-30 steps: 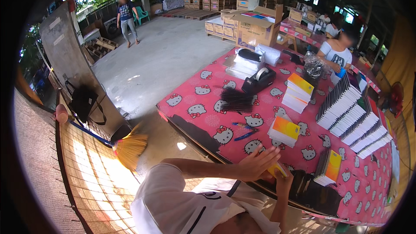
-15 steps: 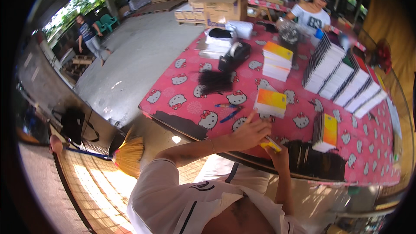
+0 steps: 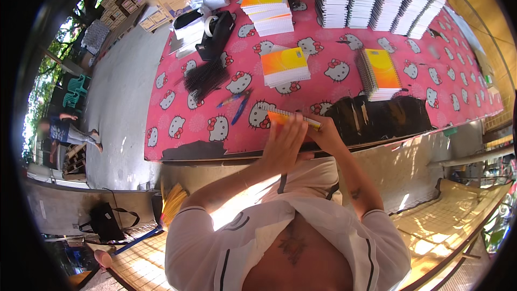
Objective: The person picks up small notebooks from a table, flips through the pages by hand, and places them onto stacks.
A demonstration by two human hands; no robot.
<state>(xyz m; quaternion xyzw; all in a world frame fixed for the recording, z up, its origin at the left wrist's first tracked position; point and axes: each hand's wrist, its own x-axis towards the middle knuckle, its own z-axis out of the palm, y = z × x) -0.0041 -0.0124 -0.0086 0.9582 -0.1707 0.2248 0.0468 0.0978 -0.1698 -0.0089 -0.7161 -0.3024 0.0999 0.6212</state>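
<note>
A small spiral notebook with a yellow-orange cover is between my hands at the table's near edge, its coil along the far side. My left hand lies across the cover, fingers together, gripping it. At the coil's right end, my right hand pinches the notebook; its fingertips are partly hidden. Just beyond lies a short stack of similar notebooks. Another coil-bound stack stands to the right. Pens and a bundle of black binding wires lie to the left.
Tall notebook stacks line the far right of the pink patterned table. A taller yellow-topped pile and a black tape dispenser stand farther back. A person is on the floor at left; a broom is below.
My view has swung to the right and down. My left hand has come from reaching over the notebook to lying flat on its cover. The notebook is turned, with its coil now showing.
</note>
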